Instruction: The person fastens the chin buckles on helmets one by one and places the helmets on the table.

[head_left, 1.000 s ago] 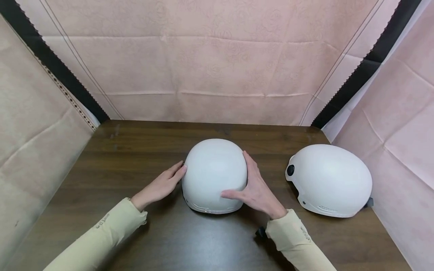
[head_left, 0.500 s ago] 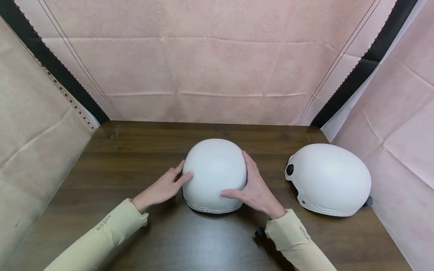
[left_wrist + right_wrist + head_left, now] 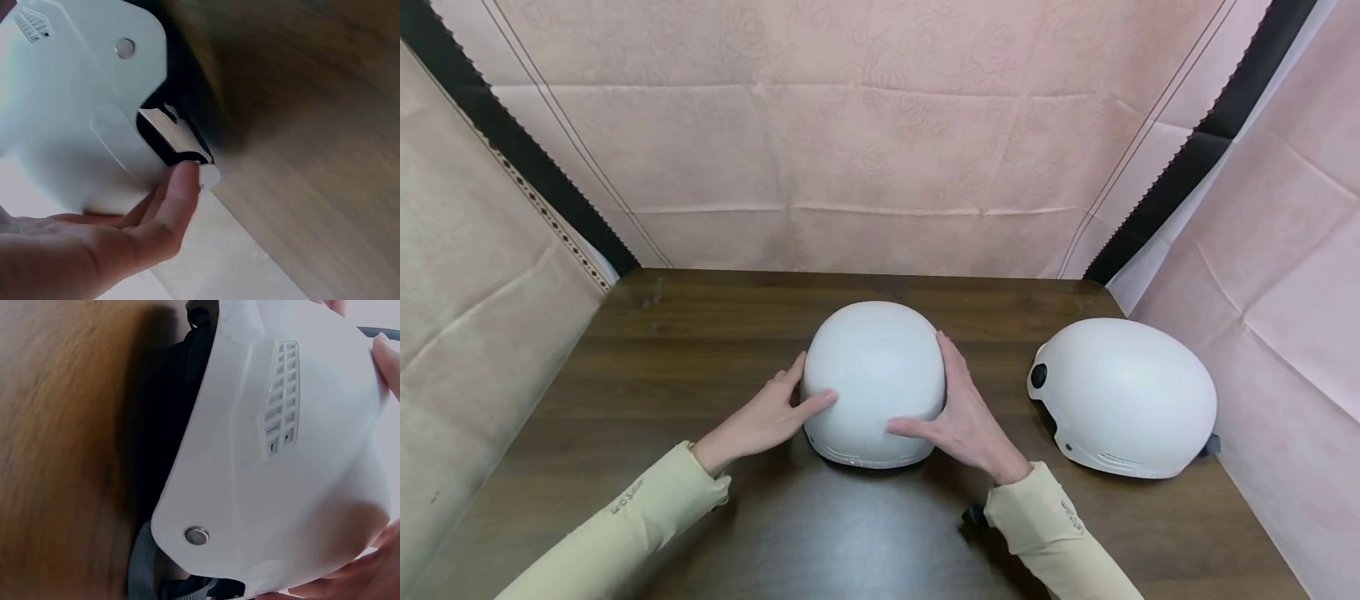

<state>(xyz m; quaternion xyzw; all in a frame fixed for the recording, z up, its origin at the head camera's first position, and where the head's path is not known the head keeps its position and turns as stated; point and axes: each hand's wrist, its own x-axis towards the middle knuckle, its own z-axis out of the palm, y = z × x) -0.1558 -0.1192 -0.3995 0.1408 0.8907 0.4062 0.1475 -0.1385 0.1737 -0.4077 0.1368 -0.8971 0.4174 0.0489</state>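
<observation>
A white helmet [image 3: 874,367] is in the middle of the brown tabletop [image 3: 715,333] in the head view, its smooth shell facing up. My left hand [image 3: 762,418] grips its left side, thumb laid over the near part of the shell. On the opposite side my right hand [image 3: 966,425] holds it with thumb and fingers spread wide. In the left wrist view, fingers [image 3: 184,181] bend at the edge of the shell [image 3: 62,106], beside a dark-lined opening. The right wrist view shows the helmet's vent grid [image 3: 282,400], a round rivet [image 3: 197,535] and a grey strap [image 3: 142,565].
A second white helmet [image 3: 1123,400] rests on its side edge at the right of the table, with a black round piece [image 3: 1038,376] on its left end. Pink patterned cloth [image 3: 887,150] hangs behind the table and along both sides.
My left thumb has slid right, further over the shell, and the left fingers have closed in. The helmet has shifted slightly upward in the head view; my right hand's hold looks the same.
</observation>
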